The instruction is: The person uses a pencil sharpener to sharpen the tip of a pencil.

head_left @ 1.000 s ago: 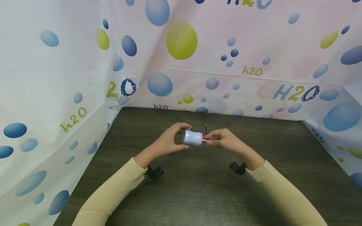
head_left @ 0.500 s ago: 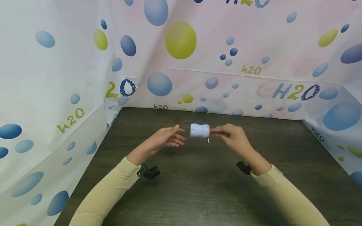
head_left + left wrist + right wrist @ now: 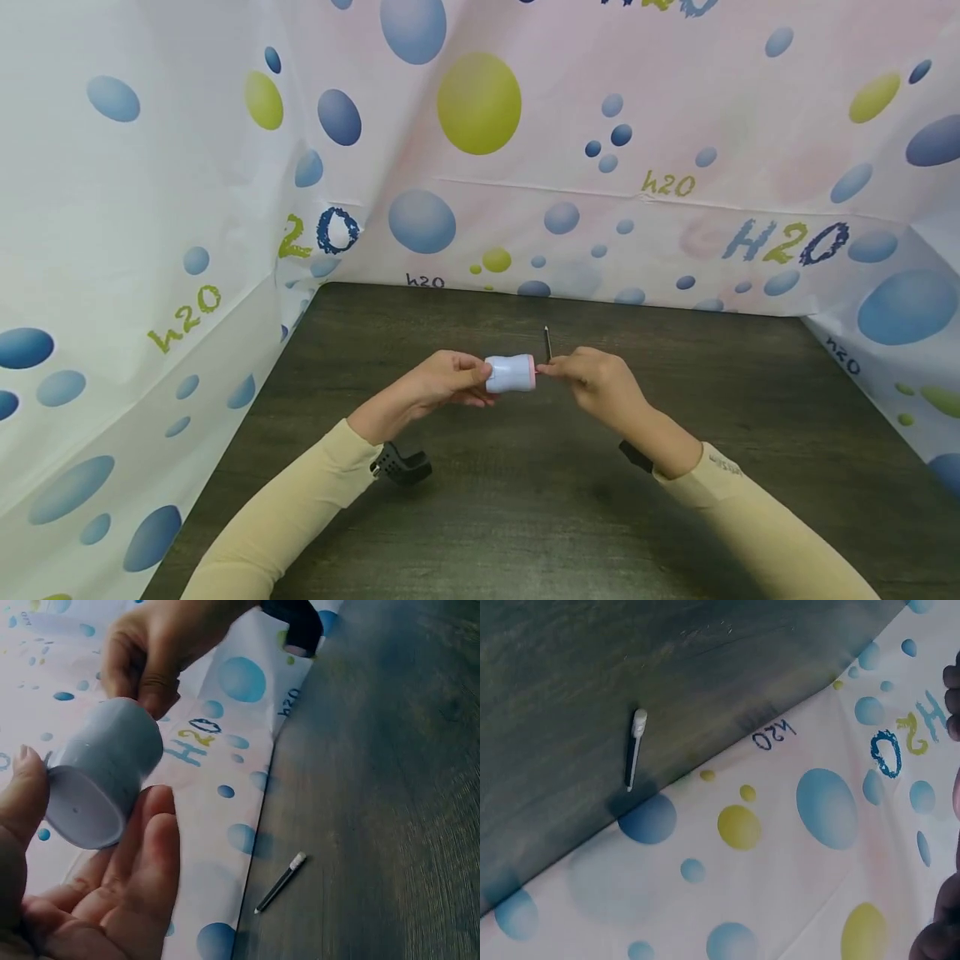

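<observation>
A pale blue, slightly waisted cylinder [image 3: 512, 373] with a pink right end is held sideways over the dark table. My left hand [image 3: 442, 382] grips its left end, thumb on the near side and fingers beneath. In the left wrist view the cylinder [image 3: 112, 769] shows its smooth round end, between that thumb and the fingers. My right hand [image 3: 600, 379] pinches a thin short stem at the pink end; its fingertips mostly hide the stem. Just behind lies a short dark pencil [image 3: 547, 343], whose white end shows in the left wrist view.
The dark wood-grain table [image 3: 487, 517] meets white sheeting [image 3: 570, 167] printed with blue and green ovals at the back and both sides. Black wrist mounts [image 3: 403, 465] sit at the sleeve cuffs. Hand parts show dimly at the right edge of the right wrist view.
Half a second ago my left hand was off the cylinder, which my right hand held by its stem. Now the cylinder is lower and further left, and my left hand grips it again.
</observation>
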Available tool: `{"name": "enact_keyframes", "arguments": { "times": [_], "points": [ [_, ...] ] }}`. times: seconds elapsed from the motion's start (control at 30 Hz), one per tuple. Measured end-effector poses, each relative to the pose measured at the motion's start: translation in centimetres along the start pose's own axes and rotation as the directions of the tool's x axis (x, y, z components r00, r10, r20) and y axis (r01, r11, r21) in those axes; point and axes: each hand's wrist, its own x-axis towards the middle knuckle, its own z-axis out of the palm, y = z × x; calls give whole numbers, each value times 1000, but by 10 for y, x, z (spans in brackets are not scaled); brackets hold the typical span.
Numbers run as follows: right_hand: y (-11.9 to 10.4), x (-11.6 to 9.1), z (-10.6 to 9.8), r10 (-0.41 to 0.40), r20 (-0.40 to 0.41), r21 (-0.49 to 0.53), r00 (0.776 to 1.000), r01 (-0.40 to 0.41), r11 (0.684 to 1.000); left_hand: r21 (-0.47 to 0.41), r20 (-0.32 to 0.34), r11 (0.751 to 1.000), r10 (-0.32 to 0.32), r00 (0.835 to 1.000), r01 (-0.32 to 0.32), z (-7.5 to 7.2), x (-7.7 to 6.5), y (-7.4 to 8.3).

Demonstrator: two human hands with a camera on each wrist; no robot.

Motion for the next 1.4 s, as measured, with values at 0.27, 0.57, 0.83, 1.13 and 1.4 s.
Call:
{"name": "enact_keyframes", "arguments": {
  "times": [0.27,0.57,0.83,1.13,1.4],
  "points": [
    [12,8,-10,343,477,305,809,-519,799,364,-151,913,250,956,-182,9,-5,1],
    [35,11,-13,340,830,373,443,-893,252,710,-53,608,549,834,-355,18,-6,4],
    [23,11,-17,453,642,333,619,-757,563,354,-26,886,330,943,-301,5,-4,7],
    [11,7,-17,324,331,170,886,-394,903,22,-39,999,-25,999,26,-1,-3,7],
    [8,2,-5,-29,75,-31,997,31,999,4,-12,999,-44,999,44,0,-1,1]
  ]
}}
